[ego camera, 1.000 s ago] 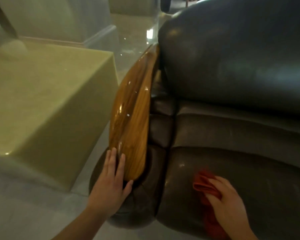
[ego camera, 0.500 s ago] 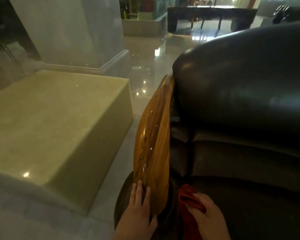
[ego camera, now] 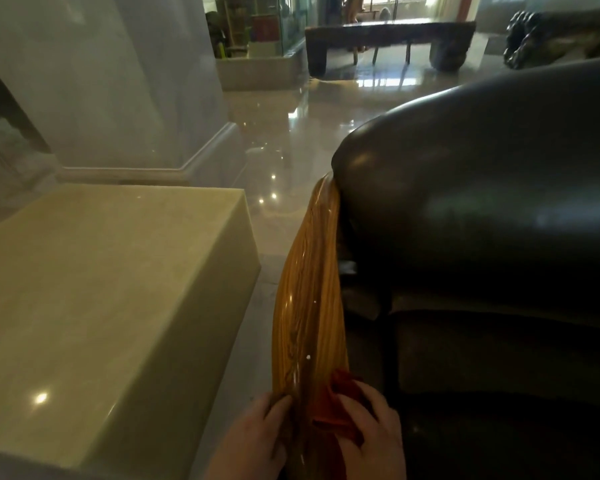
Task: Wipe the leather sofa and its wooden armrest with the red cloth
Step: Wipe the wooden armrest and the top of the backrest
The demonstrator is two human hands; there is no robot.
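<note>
The dark leather sofa (ego camera: 482, 209) fills the right half of the view, its rounded backrest high and its seat in shadow below. A glossy wooden armrest (ego camera: 309, 306) runs along its left side toward me. My right hand (ego camera: 374, 434) presses the red cloth (ego camera: 340, 403) against the near end of the armrest. My left hand (ego camera: 253, 441) rests on the armrest's outer left side, fingers curled on the wood, holding nothing else.
A pale stone block (ego camera: 111, 292) stands close on the left of the armrest, with a narrow strip of polished floor (ego camera: 291, 140) between. A column base (ego camera: 136, 98) rises behind it. A dark wooden table (ego camera: 388, 39) and another sofa (ego camera: 548, 32) stand far back.
The view has tilted up. My right hand has carried the red cloth from the sofa seat leftward onto the wooden armrest. My left hand stays at the armrest's near end.
</note>
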